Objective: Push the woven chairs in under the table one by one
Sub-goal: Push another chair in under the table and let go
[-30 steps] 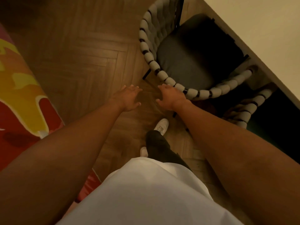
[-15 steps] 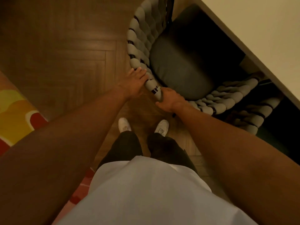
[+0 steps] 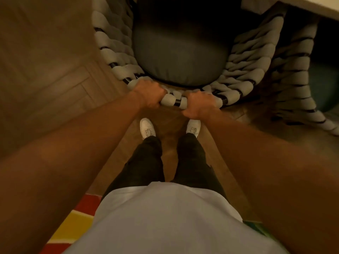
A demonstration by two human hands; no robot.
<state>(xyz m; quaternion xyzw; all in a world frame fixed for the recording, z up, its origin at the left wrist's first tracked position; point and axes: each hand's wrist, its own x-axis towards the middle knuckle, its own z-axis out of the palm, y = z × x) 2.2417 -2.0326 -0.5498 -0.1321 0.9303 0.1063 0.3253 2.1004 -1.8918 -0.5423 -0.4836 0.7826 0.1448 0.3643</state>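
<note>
woven grey cord wraps the black frame of the chair point(image 3: 117, 57) being handled, and both hands are clamped on the top rail of its curved back: the left hand point(image 3: 149, 95) on the left of the curve, the right hand point(image 3: 200, 104) just beside it, a short stretch of rail between them. the chair stands directly ahead of the person, its dark round seat cushion point(image 3: 180, 57) mostly in the open, the front part lost in shadow near the bench point(image 3: 311, 4), whose pale edge shows only at the top right corner. i judge this chair gripped and ready but not yet pushed home, since most of the seat is out from under the bench. a second woven chair point(image 3: 297, 85) sits just to the right, close against the first; whether it is tucked in i cannot tell, as its seat is barely visible. so at least this chair is left, perhaps others out of view. the cord looks thick, soft and padded, the frame thin and rigid.
</note>
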